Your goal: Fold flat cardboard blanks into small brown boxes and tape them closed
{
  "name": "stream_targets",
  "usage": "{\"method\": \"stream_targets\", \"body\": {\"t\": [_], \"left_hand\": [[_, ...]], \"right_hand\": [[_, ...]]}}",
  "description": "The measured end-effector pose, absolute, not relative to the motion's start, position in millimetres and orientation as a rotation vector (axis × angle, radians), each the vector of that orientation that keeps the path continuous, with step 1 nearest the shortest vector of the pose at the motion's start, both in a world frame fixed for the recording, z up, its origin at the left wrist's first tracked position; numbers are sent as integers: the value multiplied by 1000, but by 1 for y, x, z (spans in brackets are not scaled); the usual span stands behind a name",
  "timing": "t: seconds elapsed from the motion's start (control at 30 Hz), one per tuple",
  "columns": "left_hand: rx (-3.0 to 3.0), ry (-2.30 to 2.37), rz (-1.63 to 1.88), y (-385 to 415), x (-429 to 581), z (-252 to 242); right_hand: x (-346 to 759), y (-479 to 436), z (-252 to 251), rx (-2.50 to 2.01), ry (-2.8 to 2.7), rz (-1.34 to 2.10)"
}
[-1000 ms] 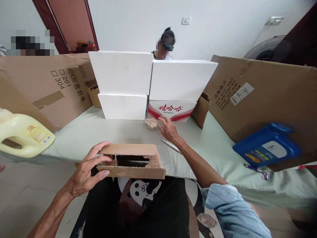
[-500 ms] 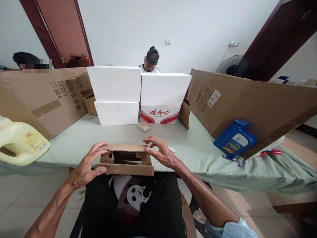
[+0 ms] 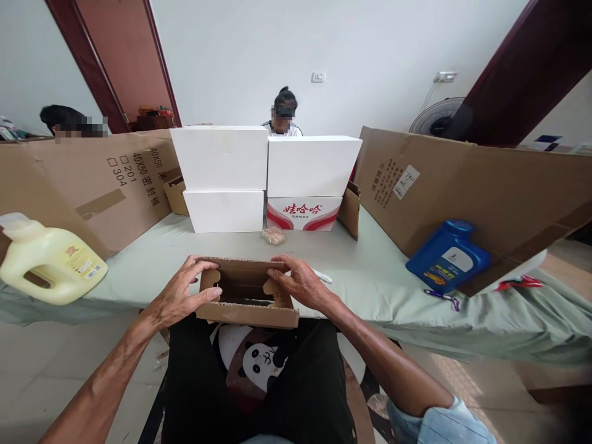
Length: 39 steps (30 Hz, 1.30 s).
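Note:
A small brown cardboard box [image 3: 259, 316] sits at the table's front edge, its open side facing up and its inside showing. My left hand [image 3: 180, 295] grips its left end, thumb over the near left corner and fingers at the far left corner. At the far right corner my right hand [image 3: 303, 282] holds the box, with fingertips over the flap there. Behind the box lies a small clear bag of something tan [image 3: 274, 235]. A white object [image 3: 322, 277] lies just beyond my right hand.
White boxes [image 3: 221, 159] and a red-and-white box [image 3: 303, 214] are stacked behind. Large cardboard panels [image 3: 134, 203] flank both sides. A yellow jug [image 3: 60, 265] stands left, a blue bottle [image 3: 448, 256] right. A person [image 3: 283, 114] sits beyond.
The box's opening has widened and more of its inside shows. My left hand has moved onto its left end, and my right fingers have closed on the far right corner. The view has shifted slightly.

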<state>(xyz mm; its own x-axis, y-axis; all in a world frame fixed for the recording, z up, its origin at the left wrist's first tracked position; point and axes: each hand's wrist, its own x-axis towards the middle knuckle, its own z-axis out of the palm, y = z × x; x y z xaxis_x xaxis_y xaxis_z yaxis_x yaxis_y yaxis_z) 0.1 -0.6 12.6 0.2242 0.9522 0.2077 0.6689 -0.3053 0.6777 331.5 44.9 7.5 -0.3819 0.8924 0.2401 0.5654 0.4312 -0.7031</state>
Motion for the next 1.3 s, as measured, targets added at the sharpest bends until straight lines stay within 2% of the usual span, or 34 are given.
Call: {"method": "stream_targets", "body": {"t": [0.13,0.5,0.67,0.83,1.0,1.13,1.3], "left_hand": [[2091,1516,800,2,4,14],[2190,1628,550,6,3,18],[2163,1598,595,5,0,21],[2147,1442,728,7,-22,15],[2072,1162,641,5,-51,0],[2025,1151,645,-4,-54,-5],[1955,1322,1012,-3,-37,-12]], "right_hand": [[329,37,3,-1349,-2084,555],[322,28,-9,-1329,-2162,564],[327,33,6,-1335,-2079,774],[350,47,20,-1062,-1856,1146],[369,40,19,-1128,-1828,1083],[373,34,13,-1146,-1719,1161],[372,39,4,-1065,-1701,1269]]}}
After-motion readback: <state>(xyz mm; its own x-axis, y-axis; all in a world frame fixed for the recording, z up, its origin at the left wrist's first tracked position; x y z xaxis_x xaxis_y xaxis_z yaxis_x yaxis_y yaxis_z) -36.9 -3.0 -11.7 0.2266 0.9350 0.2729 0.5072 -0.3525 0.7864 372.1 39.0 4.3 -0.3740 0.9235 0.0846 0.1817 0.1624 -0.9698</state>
